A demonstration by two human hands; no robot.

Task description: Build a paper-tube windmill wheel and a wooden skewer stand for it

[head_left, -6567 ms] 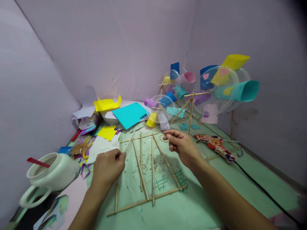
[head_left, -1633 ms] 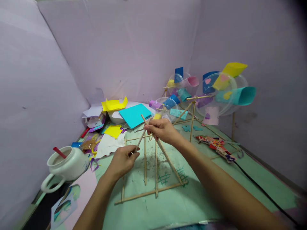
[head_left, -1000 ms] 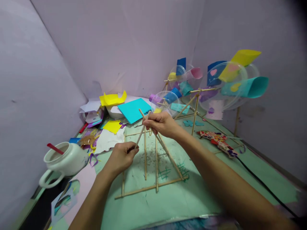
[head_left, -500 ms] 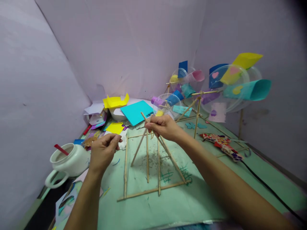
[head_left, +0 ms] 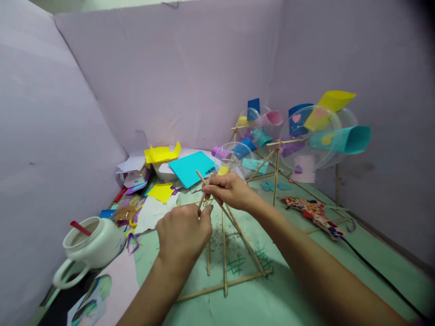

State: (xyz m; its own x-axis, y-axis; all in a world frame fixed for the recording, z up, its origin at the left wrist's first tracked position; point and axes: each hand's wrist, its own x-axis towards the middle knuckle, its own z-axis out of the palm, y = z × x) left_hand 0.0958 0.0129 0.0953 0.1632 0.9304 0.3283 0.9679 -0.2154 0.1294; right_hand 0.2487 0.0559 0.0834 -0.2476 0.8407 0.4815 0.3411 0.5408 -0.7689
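Note:
My right hand (head_left: 229, 190) is closed round the crossed tops of thin wooden sticks (head_left: 200, 176), pinching them where they meet. Two sticks (head_left: 243, 235) slope down from it to the right, reaching the base. Low and to the left, my left hand (head_left: 185, 231) is closed with its back to me, the thumb and forefinger on another slanting wooden stick (head_left: 201, 200). A small thin loop (head_left: 205, 203), like a rubber band, shows by the left thumb. Under both hands lies a flat frame of sticks (head_left: 217, 289), its left part hidden by my left hand and forearm.
A white pot (head_left: 98, 249) holding a red stick stands at left. Paper scraps and a turquoise sheet (head_left: 192, 168) lie behind. Stick-framed wheels with clear discs and paper cups (head_left: 356, 139) stand back right, near a patterned glue-gun-like tool (head_left: 314, 213) and its black cord (head_left: 380, 276).
My left hand has moved right, from beside the frame to the slanting stick beneath my right hand. The right hand keeps its hold on the stick tops. The view has tilted up slightly.

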